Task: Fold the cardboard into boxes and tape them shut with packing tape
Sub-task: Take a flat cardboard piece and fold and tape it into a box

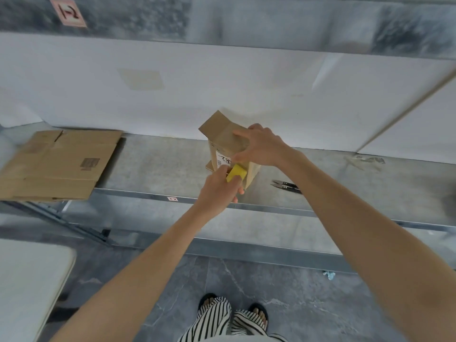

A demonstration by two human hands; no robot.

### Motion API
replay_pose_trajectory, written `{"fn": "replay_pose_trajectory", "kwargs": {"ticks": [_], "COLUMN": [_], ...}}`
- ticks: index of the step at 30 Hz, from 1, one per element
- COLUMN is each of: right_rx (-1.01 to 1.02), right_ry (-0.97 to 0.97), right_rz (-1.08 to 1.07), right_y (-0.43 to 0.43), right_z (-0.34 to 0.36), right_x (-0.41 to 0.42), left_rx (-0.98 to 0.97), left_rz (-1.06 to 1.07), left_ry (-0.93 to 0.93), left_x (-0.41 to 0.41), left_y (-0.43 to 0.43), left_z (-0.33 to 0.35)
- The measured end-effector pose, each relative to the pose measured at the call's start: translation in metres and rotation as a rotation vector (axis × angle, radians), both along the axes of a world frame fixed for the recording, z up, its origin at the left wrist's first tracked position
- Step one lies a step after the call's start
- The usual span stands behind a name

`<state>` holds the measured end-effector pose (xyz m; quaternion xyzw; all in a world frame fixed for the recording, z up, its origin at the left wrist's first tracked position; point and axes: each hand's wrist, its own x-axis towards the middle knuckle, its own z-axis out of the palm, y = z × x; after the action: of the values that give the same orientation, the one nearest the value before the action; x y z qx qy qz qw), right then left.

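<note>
I see box point(225, 144) upright on table point(158, 166), R hand point(259, 146) grip clamped on its top, L hand point(219, 191) grip closed on yellow tape holder point(236, 172) at box side, flat cardboard point(59, 164) well left, snips point(286, 186) nearby.

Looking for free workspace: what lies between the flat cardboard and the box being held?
Only bare shelf surface separates flat cardboard from box, head view.

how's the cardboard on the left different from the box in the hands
The flattened cardboard lies flat and untouched on the shelf, overhanging its front edge; the small box stands upright and folded, held by the right hand, with the left hand pressing a yellow object against it. The flat piece looks larger. Both are brown cardboard.
</note>
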<state>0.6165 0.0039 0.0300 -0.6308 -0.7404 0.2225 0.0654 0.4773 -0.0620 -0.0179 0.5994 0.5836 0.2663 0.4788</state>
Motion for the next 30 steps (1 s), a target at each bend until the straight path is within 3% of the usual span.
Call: {"fn": "replay_pose_trajectory", "kwargs": {"ticks": [6, 15, 27, 30], "right_rx": [-0.069, -0.106, -0.119, -0.075], "right_ry": [0.138, 0.204, 0.169, 0.304], "right_rz": [0.110, 0.151, 0.098, 0.003], "right_y": [0.017, 0.027, 0.032, 0.022], "right_z": [-0.003, -0.005, -0.007, -0.002], "right_x": [0.014, 0.023, 0.030, 0.042], "left_rx": [-0.007, -0.086, -0.076, -0.101], "left_rz": [-0.022, 0.111, 0.110, 0.155], "left_ry": [-0.143, -0.031, -0.168, -0.196], "left_x": [0.018, 0.023, 0.032, 0.033], "left_y": [-0.004, -0.002, 0.007, 0.011], "left_z": [0.005, -0.015, -0.020, -0.019]}}
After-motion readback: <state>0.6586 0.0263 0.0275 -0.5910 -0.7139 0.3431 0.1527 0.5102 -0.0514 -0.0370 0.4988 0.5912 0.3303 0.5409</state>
